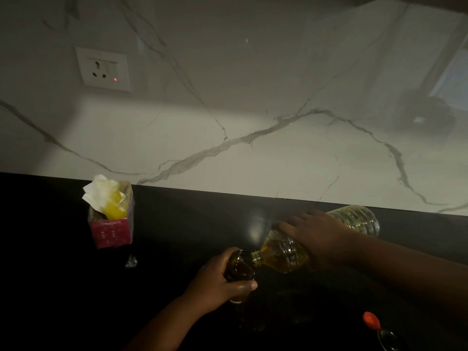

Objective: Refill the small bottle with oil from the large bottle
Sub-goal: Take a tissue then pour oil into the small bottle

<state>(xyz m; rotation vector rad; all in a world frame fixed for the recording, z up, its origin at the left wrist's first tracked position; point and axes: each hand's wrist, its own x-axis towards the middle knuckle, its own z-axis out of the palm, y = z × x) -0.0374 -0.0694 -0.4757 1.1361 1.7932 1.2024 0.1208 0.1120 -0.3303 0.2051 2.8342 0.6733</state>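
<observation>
Head view: two hands bring a tipped large bottle to the mouth of a small bottle over a dark bench.

The left hand [217, 279] is wrapped tight around the small bottle [239, 269], a dark one standing upright on the bench [177, 224], with its open mouth facing up. The right hand [319, 239] is clamped over the middle of the large bottle [283, 254], a clear ribbed one tilted down to the left, with yellow oil pooled toward its neck and its open mouth touching the small bottle's rim. An orange cap [371, 320] lies on the bench near the lower right. At the back left stands a red box [111, 224] stuffed with white and yellow paper, below a wall socket [103, 69] on the marble wall.
</observation>
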